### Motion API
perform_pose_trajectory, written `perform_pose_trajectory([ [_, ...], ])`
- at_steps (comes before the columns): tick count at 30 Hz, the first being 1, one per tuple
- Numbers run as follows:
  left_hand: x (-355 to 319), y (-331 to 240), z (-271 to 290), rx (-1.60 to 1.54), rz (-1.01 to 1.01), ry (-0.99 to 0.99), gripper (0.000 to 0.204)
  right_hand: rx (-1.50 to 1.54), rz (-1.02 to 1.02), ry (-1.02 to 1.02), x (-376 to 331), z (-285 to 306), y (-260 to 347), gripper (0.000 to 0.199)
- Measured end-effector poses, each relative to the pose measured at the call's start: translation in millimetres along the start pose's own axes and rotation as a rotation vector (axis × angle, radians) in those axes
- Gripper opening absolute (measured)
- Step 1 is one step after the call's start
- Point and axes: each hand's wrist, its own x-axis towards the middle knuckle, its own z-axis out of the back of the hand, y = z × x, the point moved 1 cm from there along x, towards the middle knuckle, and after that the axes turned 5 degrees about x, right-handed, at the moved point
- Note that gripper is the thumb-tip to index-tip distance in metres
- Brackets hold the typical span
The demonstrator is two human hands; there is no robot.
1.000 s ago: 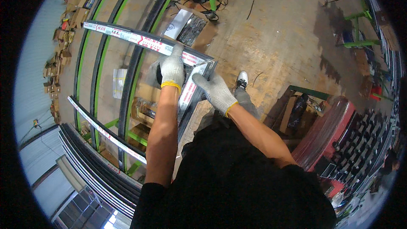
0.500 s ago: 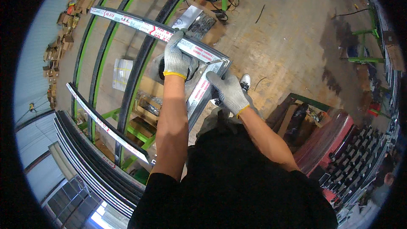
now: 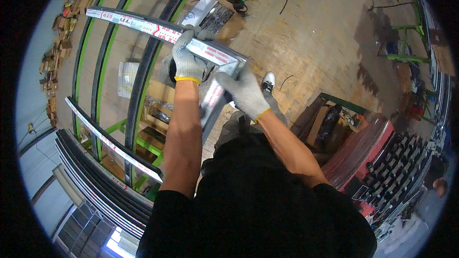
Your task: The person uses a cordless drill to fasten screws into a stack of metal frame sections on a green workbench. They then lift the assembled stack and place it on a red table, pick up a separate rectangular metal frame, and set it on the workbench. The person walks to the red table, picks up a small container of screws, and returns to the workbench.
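Two metal frame profiles covered in white and red printed film meet at a corner in front of me. The long profile (image 3: 129, 21) runs off to the far left across dark rails; the shorter profile (image 3: 211, 100) comes back toward my body. My left hand (image 3: 187, 59), in a grey knit glove with a yellow cuff, is closed round the long profile left of the corner. My right hand (image 3: 245, 91), gloved alike, grips the shorter profile just below the corner, thumb on its top face. Its other fingers are mostly hidden behind the profile.
Green-edged dark rails (image 3: 139, 93) form a rack on the left, with another film-covered profile (image 3: 112, 141) lying across it. More profiles are stacked at lower left (image 3: 95, 181). A red film-wrapped block (image 3: 356, 148) and an open crate (image 3: 330, 124) stand at right.
The joined profiles and both hands have shifted a little left in view. My right hand has moved up closer round the corner, while my left keeps hold of the long profile.
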Motion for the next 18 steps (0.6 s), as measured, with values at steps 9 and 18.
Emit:
perform_pose_trajectory([
  [9, -11.4, -12.7, -4.5, 0.203, 0.125, -0.062, 0.015, 0.169, 0.076, 0.052, 0.6, -9.2, 0.6, 0.055],
  [18, -223.3, -139.0, 59.0, 1.369, -0.485, -0.74, 0.039, 0.059, 0.01, 0.033, 10.9, 6.8, -5.2, 0.066],
])
